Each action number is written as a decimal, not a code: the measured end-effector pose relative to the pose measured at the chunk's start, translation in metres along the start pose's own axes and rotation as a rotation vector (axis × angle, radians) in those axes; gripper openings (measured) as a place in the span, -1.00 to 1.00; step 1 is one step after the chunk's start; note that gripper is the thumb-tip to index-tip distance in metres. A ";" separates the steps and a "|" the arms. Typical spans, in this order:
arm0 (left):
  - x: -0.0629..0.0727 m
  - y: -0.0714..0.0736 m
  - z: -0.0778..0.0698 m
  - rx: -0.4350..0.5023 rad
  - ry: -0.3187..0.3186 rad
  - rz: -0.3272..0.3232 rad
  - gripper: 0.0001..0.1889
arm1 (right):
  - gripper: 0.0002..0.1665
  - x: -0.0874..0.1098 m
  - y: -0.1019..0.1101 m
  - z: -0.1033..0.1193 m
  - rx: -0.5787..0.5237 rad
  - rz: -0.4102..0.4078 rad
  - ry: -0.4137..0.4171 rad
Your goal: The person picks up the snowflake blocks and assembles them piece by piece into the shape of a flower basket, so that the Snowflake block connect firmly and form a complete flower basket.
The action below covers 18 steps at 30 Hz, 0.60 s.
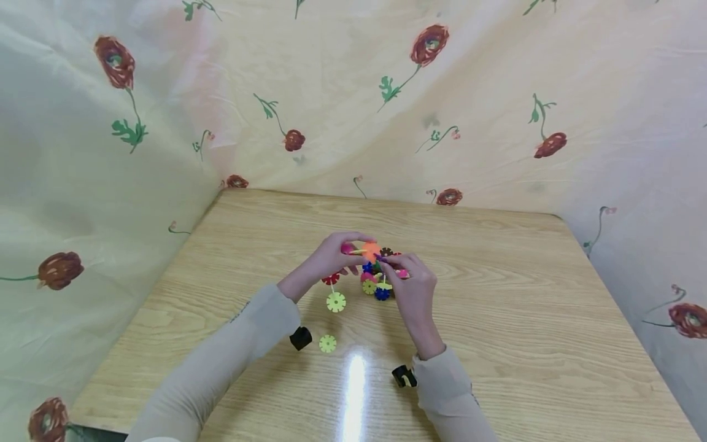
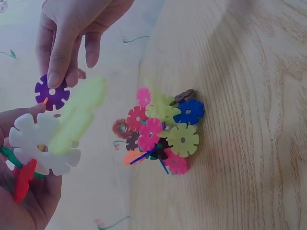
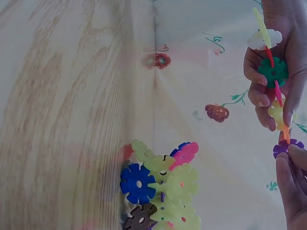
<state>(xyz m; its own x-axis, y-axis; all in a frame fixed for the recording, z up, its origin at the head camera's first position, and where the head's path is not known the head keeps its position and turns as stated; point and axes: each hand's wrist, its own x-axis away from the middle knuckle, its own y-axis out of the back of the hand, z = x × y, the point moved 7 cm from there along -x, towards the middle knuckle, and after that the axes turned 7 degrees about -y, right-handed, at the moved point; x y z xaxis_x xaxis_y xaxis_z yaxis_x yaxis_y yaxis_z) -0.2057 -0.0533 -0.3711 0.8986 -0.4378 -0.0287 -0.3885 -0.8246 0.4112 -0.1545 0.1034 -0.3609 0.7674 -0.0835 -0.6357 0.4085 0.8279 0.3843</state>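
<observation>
My left hand (image 1: 334, 250) holds a chain of notched plastic discs over the table. In the right wrist view the chain includes a white disc (image 3: 258, 40), a green disc (image 3: 280, 72), and red, pink and yellow ones. A yellow-green disc (image 1: 336, 302) hangs at the chain's lower end in the head view. An orange disc (image 1: 371, 250) sticks out beyond my left fingertips. My right hand (image 1: 417, 285) pinches a purple disc (image 2: 60, 98) between thumb and fingers, right at the orange disc's edge.
A cluster of joined discs (image 2: 183, 140) in several colours stands on the wooden table (image 1: 525, 319) just beyond the hands. One loose yellow-green disc (image 1: 328, 344) lies nearer. Black blocks (image 1: 301, 338) show beside both cuffs. Floral cloth (image 1: 342, 110) hangs behind the table.
</observation>
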 end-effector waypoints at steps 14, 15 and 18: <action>0.000 0.001 0.002 0.010 -0.009 0.003 -0.55 | -0.87 -0.001 0.000 -0.002 -0.012 0.014 -0.021; 0.000 0.001 0.002 0.013 -0.011 0.003 -0.55 | -0.87 -0.001 0.000 -0.003 -0.014 0.015 -0.025; 0.001 0.002 0.004 0.027 -0.010 0.001 -0.55 | -0.85 -0.002 0.000 -0.004 -0.002 0.024 -0.037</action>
<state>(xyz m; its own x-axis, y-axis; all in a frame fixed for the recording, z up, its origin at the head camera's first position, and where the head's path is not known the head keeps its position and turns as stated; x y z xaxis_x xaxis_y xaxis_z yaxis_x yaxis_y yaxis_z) -0.2067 -0.0564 -0.3738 0.8964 -0.4416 -0.0374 -0.3946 -0.8337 0.3862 -0.1578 0.1057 -0.3623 0.7947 -0.0846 -0.6011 0.3889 0.8312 0.3973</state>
